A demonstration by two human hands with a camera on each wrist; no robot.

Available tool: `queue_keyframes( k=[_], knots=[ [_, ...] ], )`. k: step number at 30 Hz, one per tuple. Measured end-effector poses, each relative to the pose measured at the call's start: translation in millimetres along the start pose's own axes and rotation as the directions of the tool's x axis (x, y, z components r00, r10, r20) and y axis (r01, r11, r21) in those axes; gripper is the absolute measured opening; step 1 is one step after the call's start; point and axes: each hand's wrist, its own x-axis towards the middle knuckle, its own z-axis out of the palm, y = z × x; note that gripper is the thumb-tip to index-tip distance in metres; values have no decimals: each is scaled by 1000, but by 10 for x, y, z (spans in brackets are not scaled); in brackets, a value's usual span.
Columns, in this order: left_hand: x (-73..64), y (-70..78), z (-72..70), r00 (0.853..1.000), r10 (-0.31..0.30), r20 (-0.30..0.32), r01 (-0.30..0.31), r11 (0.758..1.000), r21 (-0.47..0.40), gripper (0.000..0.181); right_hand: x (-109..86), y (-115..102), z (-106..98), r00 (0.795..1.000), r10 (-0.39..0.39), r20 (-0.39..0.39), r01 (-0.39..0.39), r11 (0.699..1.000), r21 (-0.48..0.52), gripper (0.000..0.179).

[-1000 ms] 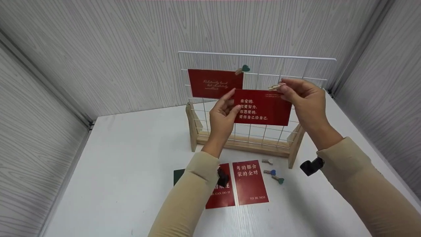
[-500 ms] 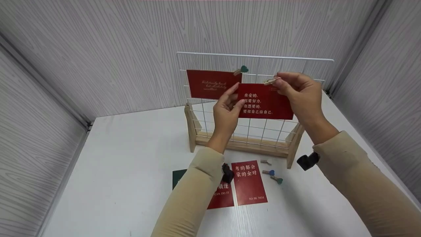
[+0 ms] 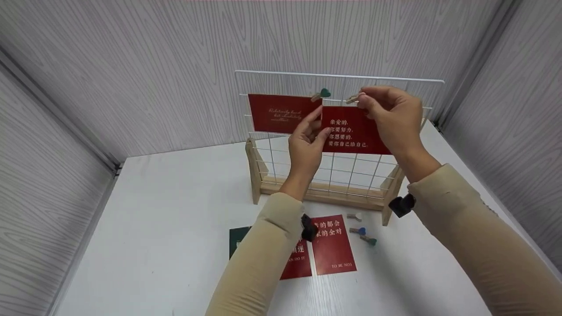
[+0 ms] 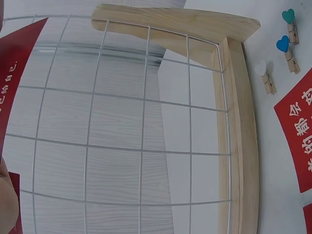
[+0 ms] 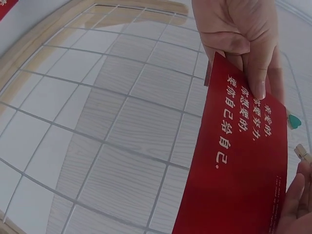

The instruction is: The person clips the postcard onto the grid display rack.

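Observation:
My left hand (image 3: 305,151) pinches the left edge of a red card (image 3: 351,136) printed with white Chinese characters, thumb in front. The card is held up in front of a white wire grid rack (image 3: 338,77). In my right hand (image 3: 397,120), thumb and fingers pinch a small wooden clothespin (image 3: 352,99) just above the card's top edge. In the right wrist view the clothespin (image 5: 302,153) points toward the card (image 5: 234,180), apart from it. Left of it, another red card (image 3: 279,116) hangs on the grid from a clothespin with a green heart (image 3: 324,93).
The rack stands on a wooden base (image 3: 333,199). In front of it lie a red card (image 3: 336,252), a second red card (image 3: 298,265) partly under the left sleeve, and a dark green card (image 3: 237,241). White (image 3: 354,216), blue (image 3: 358,230) and green (image 3: 368,240) heart clothespins lie beside them.
Both hands have moved up; the left has carried the card up and right toward the grid. The right hand has brought the clothespin up and left, from the card's top edge to just above it.

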Motion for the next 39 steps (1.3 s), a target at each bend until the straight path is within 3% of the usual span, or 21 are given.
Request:
queue_keyframes(
  k=[5,14,31,39],
  knots=[
    [27,10,59,1000,20,7,-20,1000,-15,43,8,-29,25,1000,-18,-13,17,997,-71,26],
    [40,-4,112,999,52,-14,-52,998,39,42,31,-71,46,1000,-13,-12,11,985,-172,23],
    [20,11,218,995,69,-76,-61,993,104,42,90,-162,89,999,-40,34,50,918,-394,21],
    [42,12,231,992,80,-98,-68,991,118,40,112,-169,106,998,-36,55,57,894,-445,21]
  ],
)
